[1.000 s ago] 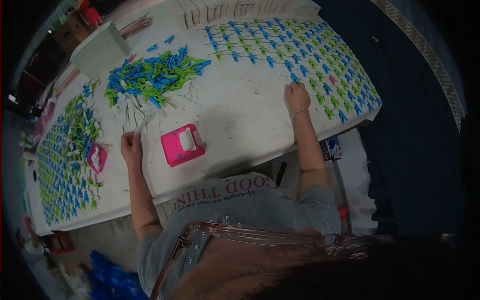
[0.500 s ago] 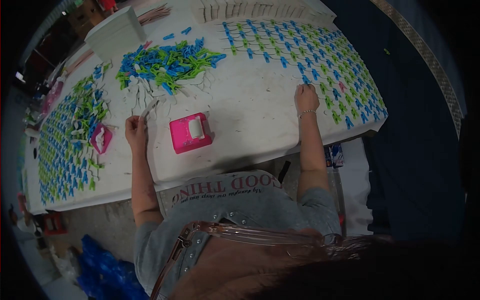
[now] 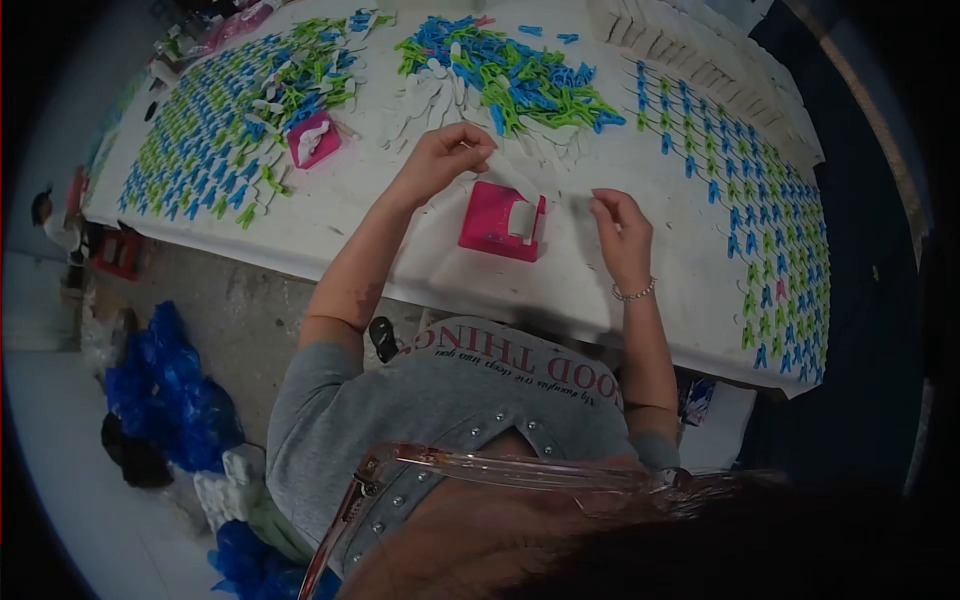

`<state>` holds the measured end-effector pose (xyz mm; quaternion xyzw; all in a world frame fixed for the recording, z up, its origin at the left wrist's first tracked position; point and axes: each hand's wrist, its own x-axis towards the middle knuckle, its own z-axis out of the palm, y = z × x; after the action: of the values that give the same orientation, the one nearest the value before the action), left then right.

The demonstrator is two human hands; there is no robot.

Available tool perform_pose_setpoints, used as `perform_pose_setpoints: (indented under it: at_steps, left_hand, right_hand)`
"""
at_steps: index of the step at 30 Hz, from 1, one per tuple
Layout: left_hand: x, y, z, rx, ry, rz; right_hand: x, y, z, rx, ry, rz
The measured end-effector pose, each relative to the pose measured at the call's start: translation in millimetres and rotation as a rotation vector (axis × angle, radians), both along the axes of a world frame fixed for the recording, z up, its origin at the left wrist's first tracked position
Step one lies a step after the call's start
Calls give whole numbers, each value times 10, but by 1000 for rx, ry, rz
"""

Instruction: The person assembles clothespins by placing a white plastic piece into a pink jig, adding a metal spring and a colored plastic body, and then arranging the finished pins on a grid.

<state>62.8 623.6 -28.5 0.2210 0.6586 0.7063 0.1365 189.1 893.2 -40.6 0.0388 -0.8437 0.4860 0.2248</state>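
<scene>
My left hand (image 3: 452,160) is raised over the table with thumb and fingers pinched together. A thin whitish strip (image 3: 515,172) seems to run from its fingertips, faint against the white table. Just below sits a pink box (image 3: 490,218) carrying a white roll (image 3: 520,220). My right hand (image 3: 624,238), a beaded bracelet on its wrist, hovers to the right of the box. Its fingers are loosely curved and nothing shows in them. Beyond both hands lies a heap of blue and green clips (image 3: 525,75), with white strap-like pieces (image 3: 435,100) at its left.
Rows of blue and green clips on thin cords (image 3: 760,220) cover the table's right side. More rows (image 3: 215,135) lie at the left, near a small pink tray (image 3: 330,140). White stacked blocks (image 3: 700,65) line the back right. Blue plastic (image 3: 175,390) lies on the floor.
My right hand has left the clip rows and come in beside the pink box. My left hand has moved to just above the box. The view has turned left.
</scene>
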Motion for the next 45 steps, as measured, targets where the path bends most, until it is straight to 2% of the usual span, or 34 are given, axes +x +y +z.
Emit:
perform_pose_setpoints:
  at_steps: [1,3,6,8,9,10,11,12,17,24,27,30,32,39,43,45]
  left_hand:
    - [28,31,32,-34,14,-35]
    - [70,87,49,-68,24,-70]
    - [120,151,23,-31,37,-89]
    - [166,157,-20,-41,221,-68]
    - [191,140,-33,-41,211,-62]
    - [220,122,-42,-132,374,-24]
    - [245,105,-39,-224,537,13]
    - [271,88,-25,-223,531,16]
    - [365,10,26,-317,699,30]
    - [401,-73,-139,-322,685,87]
    - [388,-84,-266,-302,581,71]
    - [384,-29,-342,-388,532,-17]
    - [376,18,-392,-422,628,-17]
    - [330,86,-422,-419,669,-22]
    - [293,171,-432,-435,732,-70]
    - [294,240,-427,-431,730,-92]
  right_hand:
    - [-44,-147,35,0,-4,2]
    - [-117,-350,73,-144,-28,185]
    - [-144,-435,71,-124,-128,249]
    - [-139,-455,-2,-116,-115,244]
    - [-136,-464,-45,-108,-93,236]
    - [-129,-476,-82,-107,-102,241]
    - [-126,-482,-111,11,-53,222]
    - [-128,-488,-138,129,-2,201]
    - [-223,-596,-298,151,144,184]
    - [-240,-641,-331,228,183,199]
    - [-217,-529,-379,339,228,178]
    - [-156,-443,-376,386,251,151]
    - [-134,-417,-389,396,246,137]
    - [-117,-398,-404,407,264,96]
    - [-121,-388,-200,390,235,64]
    - [-139,-409,-72,297,244,60]
